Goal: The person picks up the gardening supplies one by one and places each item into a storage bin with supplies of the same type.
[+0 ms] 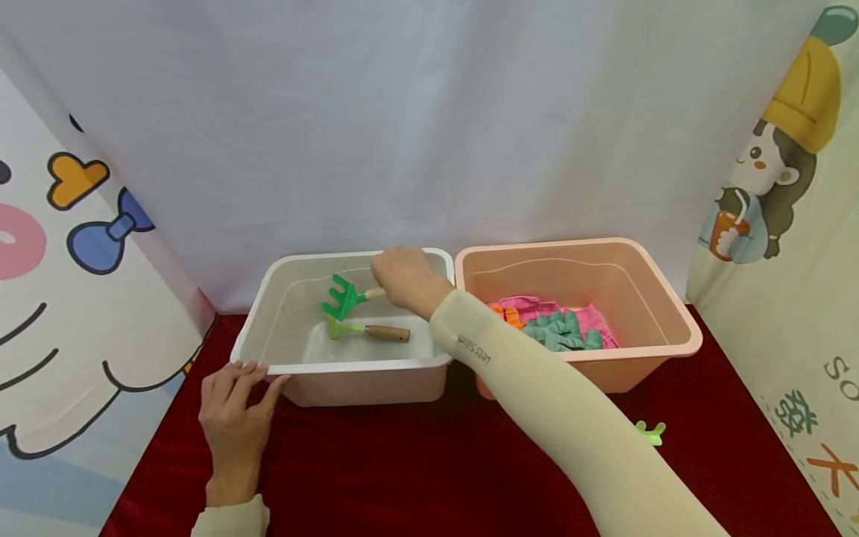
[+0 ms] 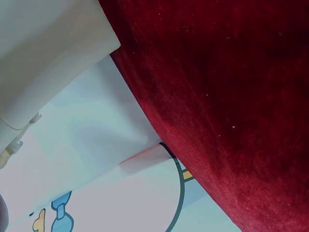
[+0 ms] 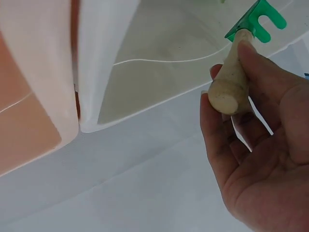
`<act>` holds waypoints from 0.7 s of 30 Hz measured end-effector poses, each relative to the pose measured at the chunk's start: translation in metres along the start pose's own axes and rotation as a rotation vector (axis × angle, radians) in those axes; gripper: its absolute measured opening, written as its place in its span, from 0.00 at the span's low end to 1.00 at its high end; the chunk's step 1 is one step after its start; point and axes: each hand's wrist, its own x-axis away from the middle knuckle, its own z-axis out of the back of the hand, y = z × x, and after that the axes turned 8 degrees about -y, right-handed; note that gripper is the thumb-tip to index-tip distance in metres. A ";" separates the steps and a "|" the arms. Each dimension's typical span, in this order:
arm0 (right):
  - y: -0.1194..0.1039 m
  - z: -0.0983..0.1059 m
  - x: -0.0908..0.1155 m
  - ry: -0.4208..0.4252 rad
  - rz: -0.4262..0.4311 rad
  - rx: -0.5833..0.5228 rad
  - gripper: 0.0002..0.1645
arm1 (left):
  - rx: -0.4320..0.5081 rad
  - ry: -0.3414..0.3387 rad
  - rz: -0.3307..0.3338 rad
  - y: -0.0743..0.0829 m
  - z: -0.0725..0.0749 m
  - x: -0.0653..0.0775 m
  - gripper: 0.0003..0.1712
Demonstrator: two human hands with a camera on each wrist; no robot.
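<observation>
In the head view, my right hand point(image 1: 409, 280) is over the back right of the white bin point(image 1: 362, 367). Its thumb and fingers pinch the pale wooden handle point(image 3: 231, 79) of a small rake point(image 1: 345, 298) with a green head, as the right wrist view shows up close. Below that rake, a light-green hand tool point(image 1: 369, 330) with a brown wooden handle lies on the bin floor. My left hand point(image 1: 235, 414) rests its fingertips on the front left corner of the bin's rim, thumb against the front side.
A peach bin point(image 1: 658, 335) stands right beside the white one, holding teal gloves point(image 1: 564, 332), pink fabric point(image 1: 597, 321) and an orange piece point(image 1: 511, 317). A light-green prong point(image 1: 649, 432) shows past my right forearm on the red cloth point(image 1: 403, 470). White curtain hangs behind.
</observation>
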 end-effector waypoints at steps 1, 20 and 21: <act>0.000 0.000 -0.001 -0.011 -0.003 0.009 0.02 | 0.000 0.000 -0.001 0.000 0.000 0.000 0.37; -0.005 -0.006 -0.023 -0.083 -0.033 0.014 0.25 | 0.010 0.044 -0.023 -0.001 -0.002 0.001 0.36; -0.005 -0.007 -0.024 -0.087 -0.034 0.012 0.25 | 0.009 0.041 -0.020 0.000 -0.002 0.001 0.36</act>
